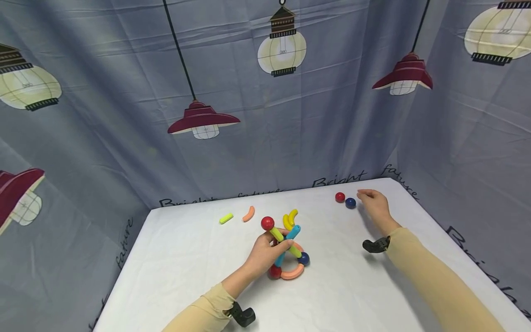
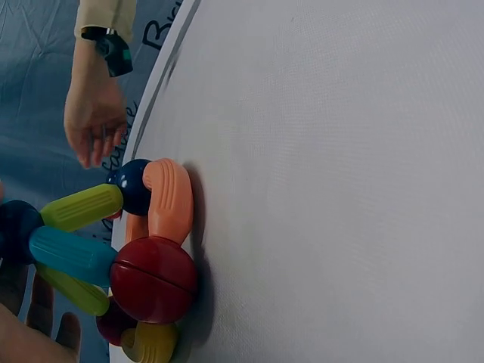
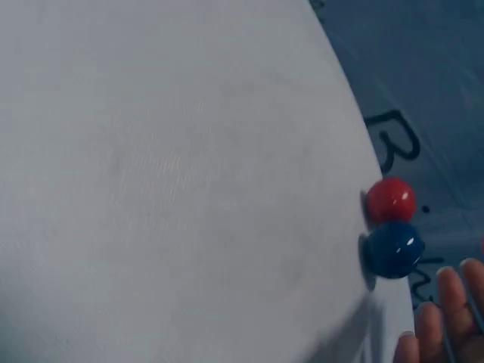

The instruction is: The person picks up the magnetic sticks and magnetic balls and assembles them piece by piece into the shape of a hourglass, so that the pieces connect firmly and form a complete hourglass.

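Observation:
My left hand (image 1: 262, 254) grips a frame of toy balls and sticks standing on the table. A red ball (image 1: 267, 223) tops its green stick (image 1: 276, 234). Light-blue sticks (image 1: 294, 232) slant through it. Low down are a dark blue ball (image 1: 304, 258), a second red ball (image 2: 153, 280) and orange curved sticks (image 1: 292, 273). The left fingers partly hide the middle joint. At the back right my right hand (image 1: 376, 210) hovers with nothing in it, fingers loosely extended. Just left of its fingertips lie a loose blue ball (image 1: 350, 203) and a loose red ball (image 1: 339, 197), side by side.
Behind the frame lie yellow curved sticks (image 1: 292, 216). Farther left on the white table (image 1: 186, 267) are an orange curved stick (image 1: 249, 214) and a short green stick (image 1: 226, 218). Lamp-printed curtain (image 1: 257, 152) hangs along the table's back and sides.

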A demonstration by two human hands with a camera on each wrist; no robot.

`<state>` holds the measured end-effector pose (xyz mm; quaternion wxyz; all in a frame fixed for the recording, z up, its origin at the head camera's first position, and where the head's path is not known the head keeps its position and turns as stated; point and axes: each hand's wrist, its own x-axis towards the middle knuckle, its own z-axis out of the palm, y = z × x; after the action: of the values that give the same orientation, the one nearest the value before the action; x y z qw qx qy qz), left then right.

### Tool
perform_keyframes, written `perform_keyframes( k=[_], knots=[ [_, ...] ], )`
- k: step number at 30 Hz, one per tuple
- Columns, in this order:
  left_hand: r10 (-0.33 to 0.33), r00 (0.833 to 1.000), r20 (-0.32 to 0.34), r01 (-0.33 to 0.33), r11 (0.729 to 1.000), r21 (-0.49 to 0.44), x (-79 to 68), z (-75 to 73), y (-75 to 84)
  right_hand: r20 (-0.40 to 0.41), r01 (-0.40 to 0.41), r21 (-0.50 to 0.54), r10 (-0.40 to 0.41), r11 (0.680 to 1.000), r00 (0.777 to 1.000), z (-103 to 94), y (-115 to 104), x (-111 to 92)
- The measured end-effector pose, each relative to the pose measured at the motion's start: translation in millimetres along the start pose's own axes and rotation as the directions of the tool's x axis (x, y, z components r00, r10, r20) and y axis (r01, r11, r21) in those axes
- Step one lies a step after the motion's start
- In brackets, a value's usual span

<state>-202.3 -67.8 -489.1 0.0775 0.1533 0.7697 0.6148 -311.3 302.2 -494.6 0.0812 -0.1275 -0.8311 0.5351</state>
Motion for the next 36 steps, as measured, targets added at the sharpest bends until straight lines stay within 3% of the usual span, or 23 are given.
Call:
perform_keyframes(
  k=[7,18,27,36],
  knots=[
    [0.000,1.000,0.001,0.000,1.000,-0.019,-0.4,-2.1,-1.2,0.081,-0.178,-0.077,0.184,0.981,0.980,-0.6,11.6,7.2],
    [0.019,1.000,0.005,-0.019,1.000,0.010,-1.1,-1.8,0.9,0.074,-0.230,-0.193,0.248,0.954,0.966,6.2,12.2,12.4],
    [0.004,1.000,-0.004,-0.004,1.000,-0.006,-2.9,-1.1,3.9,0.060,-0.197,-0.298,0.225,0.934,0.973,9.9,8.9,6.3],
    [0.011,1.000,0.006,-0.011,1.000,0.010,-2.4,-5.2,-2.2,0.090,-0.131,-0.317,0.167,0.939,0.982,13.4,15.5,7.6]
  ],
)
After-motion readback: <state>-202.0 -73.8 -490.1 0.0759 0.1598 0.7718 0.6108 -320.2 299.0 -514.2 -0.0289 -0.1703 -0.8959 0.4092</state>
